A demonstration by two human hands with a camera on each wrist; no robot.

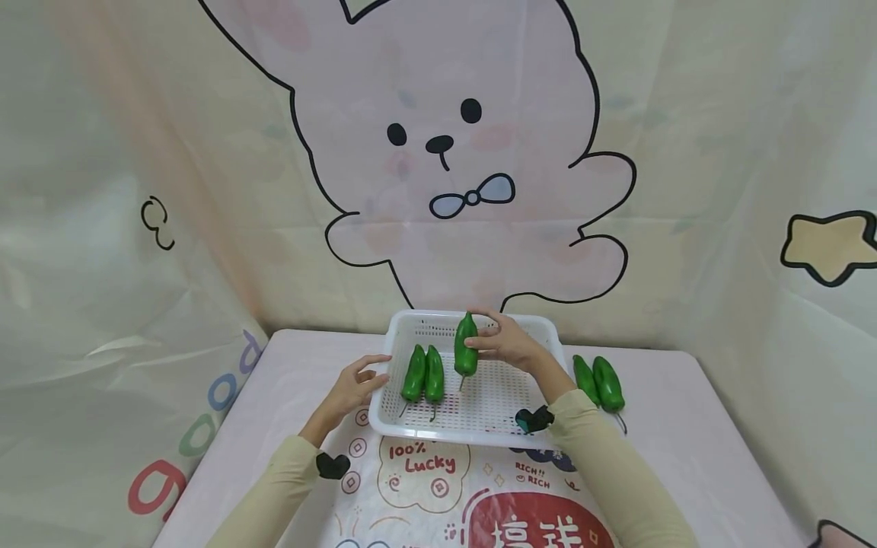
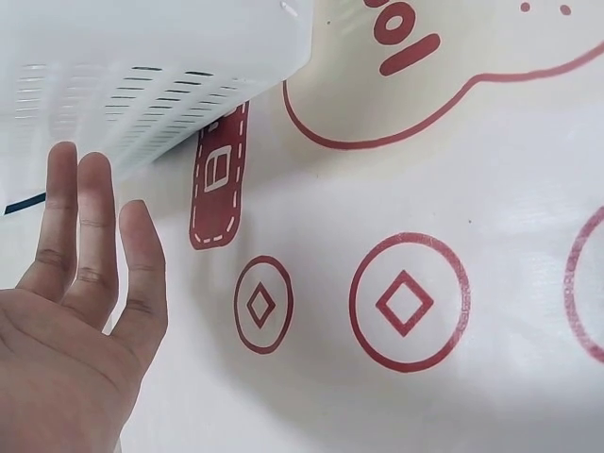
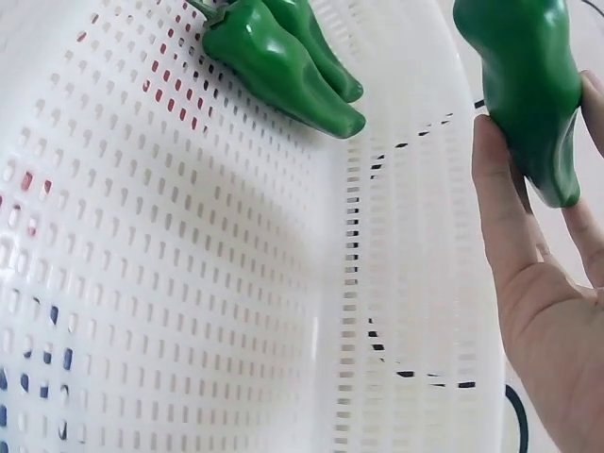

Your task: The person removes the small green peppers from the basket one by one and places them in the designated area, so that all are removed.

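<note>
A green pepper (image 1: pixel 466 346) is pinched between the thumb and fingers of my right hand (image 1: pixel 508 344), held over the white plastic basket (image 1: pixel 466 438) with its stem hanging down. Close up in the right wrist view, the same pepper (image 3: pixel 533 90) shows smooth and glossy in the fingers. Two more green peppers (image 1: pixel 414 374) (image 1: pixel 435 374) lie side by side in the left part of the basket. My left hand (image 1: pixel 352 390) is at the basket's left side, fingers extended, fingertips right at its wall (image 2: pixel 142 85).
Two further green peppers (image 1: pixel 585 379) (image 1: pixel 607 383) lie on the table to the right of the basket, partly behind my right forearm. A printed cloth (image 1: pixel 425 476) covers the table (image 1: pixel 699 457). Behind the basket hangs a curtain (image 1: pixel 445 251) with a cartoon bear.
</note>
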